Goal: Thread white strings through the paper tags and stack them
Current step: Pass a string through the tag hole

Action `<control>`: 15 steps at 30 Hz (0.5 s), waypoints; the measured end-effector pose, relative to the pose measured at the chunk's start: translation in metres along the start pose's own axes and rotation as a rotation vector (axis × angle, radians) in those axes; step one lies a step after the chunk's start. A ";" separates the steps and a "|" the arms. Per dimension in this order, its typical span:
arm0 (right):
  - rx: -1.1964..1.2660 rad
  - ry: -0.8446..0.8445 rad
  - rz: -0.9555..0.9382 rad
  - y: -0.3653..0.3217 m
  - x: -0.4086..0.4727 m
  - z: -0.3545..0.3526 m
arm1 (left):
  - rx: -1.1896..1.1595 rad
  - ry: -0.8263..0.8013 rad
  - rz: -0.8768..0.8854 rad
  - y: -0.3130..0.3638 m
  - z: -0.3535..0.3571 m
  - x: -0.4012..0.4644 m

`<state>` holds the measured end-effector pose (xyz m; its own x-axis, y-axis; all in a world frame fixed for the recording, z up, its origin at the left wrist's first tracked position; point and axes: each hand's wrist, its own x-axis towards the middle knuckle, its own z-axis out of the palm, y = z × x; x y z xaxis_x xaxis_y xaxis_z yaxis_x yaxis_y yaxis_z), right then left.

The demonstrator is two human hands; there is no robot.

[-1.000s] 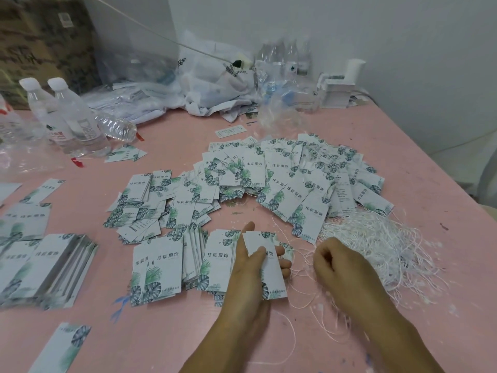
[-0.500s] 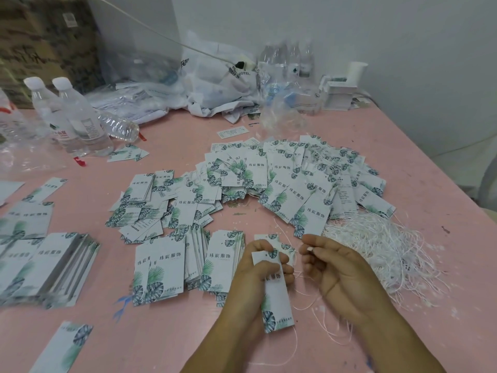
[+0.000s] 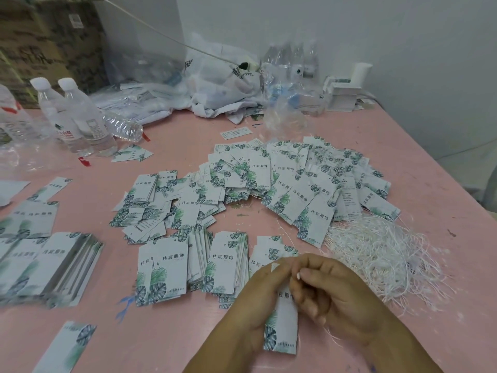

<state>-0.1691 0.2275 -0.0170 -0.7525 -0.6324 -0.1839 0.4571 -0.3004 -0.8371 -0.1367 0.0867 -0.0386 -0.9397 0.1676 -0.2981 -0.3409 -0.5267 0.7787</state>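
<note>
My left hand (image 3: pixel 254 300) grips the top of one paper tag (image 3: pixel 282 329), white with green leaf print, which hangs upright near the table's front edge. My right hand (image 3: pixel 330 289) pinches a white string at the tag's top end; the string's tail (image 3: pixel 332 336) trails below my wrist. A tangled heap of white strings (image 3: pixel 382 254) lies just right of my hands. Neat stacks of tags (image 3: pixel 188 265) sit left of my hands. A wide loose spread of tags (image 3: pixel 282 189) covers the table's middle.
The pink table (image 3: pixel 430 200) has more tag stacks (image 3: pixel 48 265) at the left edge and a single tag (image 3: pixel 67 348) at the front left. Water bottles (image 3: pixel 75 117) stand at the back left. Plastic bags (image 3: pixel 215 84) and a white box (image 3: pixel 344 95) lie along the wall.
My left hand lifted a tag off the stack and turned it upright. My right hand left the string heap and came in against the tag's top with a string.
</note>
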 end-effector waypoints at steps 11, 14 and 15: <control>-0.022 0.048 -0.074 -0.017 -0.003 -0.021 | -0.252 0.162 0.088 0.001 -0.006 0.011; 0.176 0.114 -0.246 -0.025 0.000 -0.029 | -0.314 0.184 0.117 0.000 -0.006 0.013; 0.249 0.127 -0.277 -0.025 0.001 -0.030 | -0.319 0.194 0.126 -0.001 -0.005 0.013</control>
<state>-0.1956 0.2559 -0.0117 -0.9091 -0.4144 -0.0437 0.3178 -0.6217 -0.7159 -0.1486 0.0849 -0.0463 -0.9409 -0.0596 -0.3335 -0.1688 -0.7710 0.6140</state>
